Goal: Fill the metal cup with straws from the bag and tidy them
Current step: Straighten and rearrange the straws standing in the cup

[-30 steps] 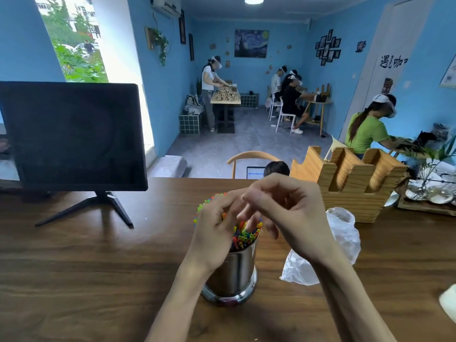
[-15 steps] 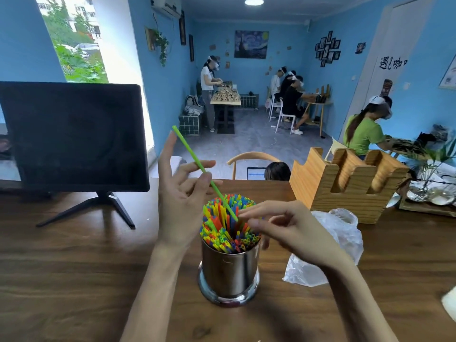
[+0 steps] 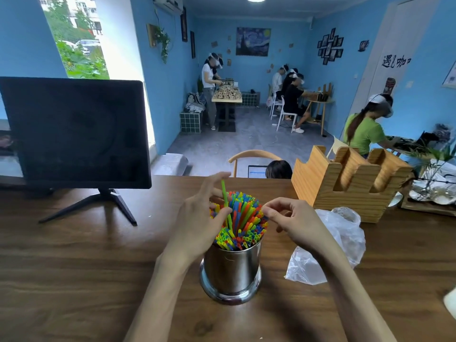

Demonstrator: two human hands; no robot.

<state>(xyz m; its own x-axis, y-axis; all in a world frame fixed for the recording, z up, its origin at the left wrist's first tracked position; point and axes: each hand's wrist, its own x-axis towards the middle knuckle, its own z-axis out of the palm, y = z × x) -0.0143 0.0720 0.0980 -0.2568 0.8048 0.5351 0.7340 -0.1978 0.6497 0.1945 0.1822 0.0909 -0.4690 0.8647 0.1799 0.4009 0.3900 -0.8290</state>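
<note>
On the near part of the wooden table (image 3: 74, 280) stands the metal cup (image 3: 232, 270), upright and packed with coloured straws (image 3: 243, 224) whose tops fan out unevenly above the rim. Left hand (image 3: 199, 223) sits at the left side of the bundle, pinching a single green straw (image 3: 225, 202) between thumb and fingers; that straw stands taller than the rest, its lower end down among the others. Right hand (image 3: 293, 222) is at the right edge of the bundle, fingers curled with thumb and forefinger brought together at the straw tops; whether it actually holds a straw cannot be told. Just right of the cup lies the plastic bag (image 3: 328, 248), crumpled and apparently empty, though its inside is not fully visible. Beyond it sits a wooden holder (image 3: 345, 181), and at far left a dark monitor (image 3: 74, 134).

Assessment: filling appears essentially complete. Remaining work is seating the green straw and evening out the splayed tops.
</note>
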